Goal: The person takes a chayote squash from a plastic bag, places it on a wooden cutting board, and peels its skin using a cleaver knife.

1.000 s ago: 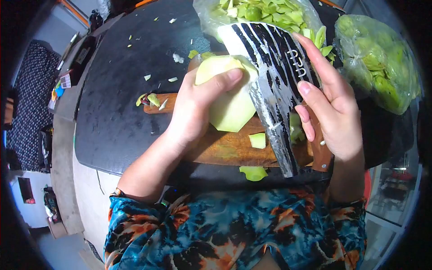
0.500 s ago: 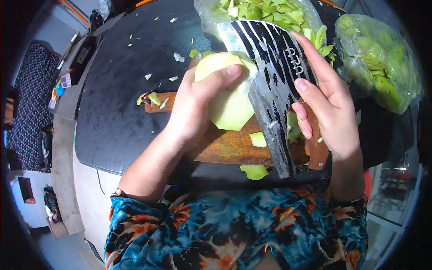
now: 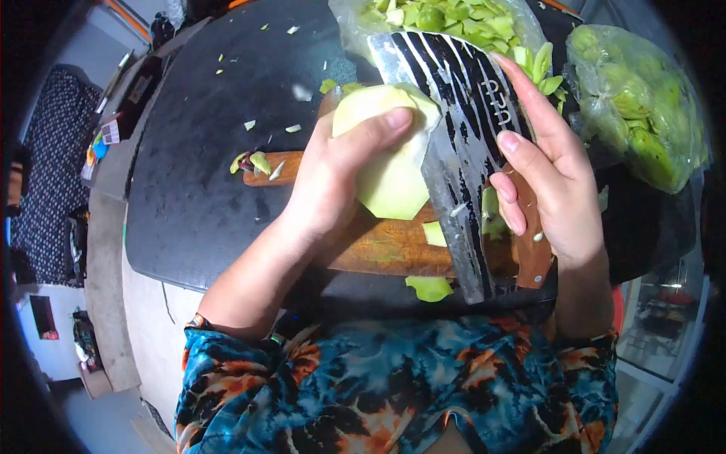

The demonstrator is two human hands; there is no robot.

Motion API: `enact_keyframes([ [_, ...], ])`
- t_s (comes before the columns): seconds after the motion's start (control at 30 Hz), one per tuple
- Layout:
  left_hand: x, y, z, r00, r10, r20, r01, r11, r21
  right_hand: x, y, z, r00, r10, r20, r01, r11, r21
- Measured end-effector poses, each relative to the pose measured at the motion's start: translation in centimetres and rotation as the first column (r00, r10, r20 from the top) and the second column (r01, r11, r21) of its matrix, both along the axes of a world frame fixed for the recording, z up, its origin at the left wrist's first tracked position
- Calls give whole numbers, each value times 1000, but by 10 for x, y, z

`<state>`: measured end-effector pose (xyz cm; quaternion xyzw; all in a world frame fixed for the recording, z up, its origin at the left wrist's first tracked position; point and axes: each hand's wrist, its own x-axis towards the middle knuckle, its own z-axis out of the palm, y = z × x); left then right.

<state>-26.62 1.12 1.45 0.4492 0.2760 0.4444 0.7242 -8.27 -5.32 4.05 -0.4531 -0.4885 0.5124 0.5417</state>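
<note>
My left hand (image 3: 336, 163) is wrapped round a large, pale green peeled vegetable (image 3: 401, 185), with the thumb lying across its top. Its exact kind I cannot make out. In my right hand (image 3: 556, 166) is a cleaver (image 3: 473, 129) with a broad, black-streaked blade and a wooden handle (image 3: 535, 261). The thumb and fingers pinch the blade near its spine. The blade's edge meets the right side of the vegetable. Beneath both lies a wooden cutting board (image 3: 378, 250), partly hidden, with a pale green piece (image 3: 435, 234) on it.
A plastic bag of green peelings (image 3: 484, 23) lies open at the back. To its right sits a clear bag of green vegetables (image 3: 643, 113). Scraps dot the black table (image 3: 197, 181); a peel piece (image 3: 429, 288) lies at the board's front edge.
The vegetable and my left hand have shifted very slightly to the right. The cleaver stays against the vegetable with almost no movement.
</note>
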Motion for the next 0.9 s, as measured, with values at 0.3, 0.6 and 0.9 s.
enact_keyframes([
  [0.3,6,-6,-6,992,99,79,-97,995,-32,-8,1,-5,999,0,-47,0,1000,8],
  [0.6,3,-5,-1,995,48,87,-49,999,6,-10,-1,-5,999,11,-46,-9,1000,30],
  [0.9,0,-7,3,992,40,119,-45,998,39,-16,-3,-6,998,-10,-68,14,998,58],
])
